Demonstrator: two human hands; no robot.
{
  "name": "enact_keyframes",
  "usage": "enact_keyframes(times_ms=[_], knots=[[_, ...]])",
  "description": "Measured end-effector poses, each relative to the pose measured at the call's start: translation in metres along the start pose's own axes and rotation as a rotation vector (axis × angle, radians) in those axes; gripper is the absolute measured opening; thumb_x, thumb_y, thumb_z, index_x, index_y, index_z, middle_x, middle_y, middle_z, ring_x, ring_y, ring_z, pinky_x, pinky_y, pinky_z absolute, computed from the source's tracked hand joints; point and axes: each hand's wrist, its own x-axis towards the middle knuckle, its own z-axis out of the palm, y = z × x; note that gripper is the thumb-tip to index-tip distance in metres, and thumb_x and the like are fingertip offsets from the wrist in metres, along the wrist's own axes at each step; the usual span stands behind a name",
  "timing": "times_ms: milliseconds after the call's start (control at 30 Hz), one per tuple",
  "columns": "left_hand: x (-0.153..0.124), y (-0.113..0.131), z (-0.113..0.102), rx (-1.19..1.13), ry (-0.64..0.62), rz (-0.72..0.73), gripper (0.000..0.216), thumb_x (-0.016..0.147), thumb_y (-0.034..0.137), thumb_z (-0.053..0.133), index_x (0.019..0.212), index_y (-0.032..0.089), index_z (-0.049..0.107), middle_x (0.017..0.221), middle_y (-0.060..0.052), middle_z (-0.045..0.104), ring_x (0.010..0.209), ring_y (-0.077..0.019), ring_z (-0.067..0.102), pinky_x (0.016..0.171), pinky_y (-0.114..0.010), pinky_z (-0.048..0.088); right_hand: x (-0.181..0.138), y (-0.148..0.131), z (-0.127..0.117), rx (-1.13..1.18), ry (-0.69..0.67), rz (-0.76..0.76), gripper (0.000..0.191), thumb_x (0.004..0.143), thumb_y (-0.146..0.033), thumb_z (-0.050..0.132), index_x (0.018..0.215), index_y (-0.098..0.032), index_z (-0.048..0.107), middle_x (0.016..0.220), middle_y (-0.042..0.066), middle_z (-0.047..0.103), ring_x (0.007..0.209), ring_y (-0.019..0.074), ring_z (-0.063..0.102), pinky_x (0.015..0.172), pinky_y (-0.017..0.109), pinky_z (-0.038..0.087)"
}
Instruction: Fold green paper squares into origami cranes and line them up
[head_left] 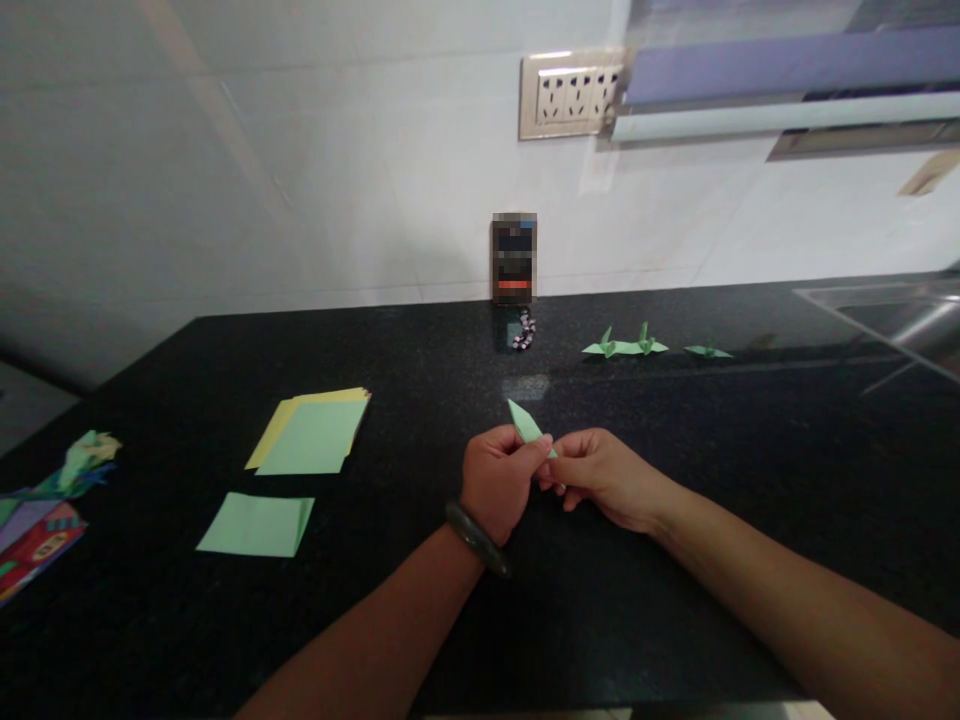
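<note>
A narrow, pointed piece of folded light-green paper [525, 420] is held over the black countertop, its tip pointing up and to the left. My left hand [499, 475] grips it, thumb pressed on top, and a dark bangle circles that wrist. Close against it, my right hand [596, 470] pinches the paper's lower right end between thumb and fingers. The fingers cover that lower end. Beyond my hands, to the right, folded green paper cranes [609, 347] stand on the counter, with a smaller, darker one [709, 351] farther right.
On the left lie a stack of green and yellow paper sheets [315, 437], a green sheet [255, 525], a red packet [45, 545] and crumpled coloured paper [86, 460]. A phone [514, 258] leans on the wall, with a beaded strap [525, 330] before it. A sink edge [885, 295] is at right.
</note>
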Motion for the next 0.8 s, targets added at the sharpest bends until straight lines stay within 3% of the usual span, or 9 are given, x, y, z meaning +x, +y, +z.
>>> enact_keyframes(times_ms=[700,800], knots=[[0.000,0.002,0.002,0.015,-0.007,-0.061,0.028,0.069,0.027,0.060,0.046,0.015,0.049,0.039,0.003,0.049,0.037,-0.0085,0.045,0.042,-0.022,0.034,-0.002,-0.004,-0.006,-0.012,-0.186,0.029,0.016,0.066,-0.028,0.063,0.066,-0.012,0.061,0.061,-0.001,0.057,0.050,0.0053,0.047,0.039,0.015,0.044],[0.007,0.003,-0.007,0.046,0.118,-0.009,0.028,0.067,0.028,0.062,0.046,0.016,0.048,0.039,0.005,0.044,0.038,-0.0066,0.039,0.041,-0.021,0.028,-0.005,-0.003,-0.005,-0.092,-0.199,0.041,0.016,0.069,-0.028,0.060,0.066,-0.012,0.062,0.060,-0.001,0.056,0.048,0.0053,0.047,0.040,0.015,0.043]])
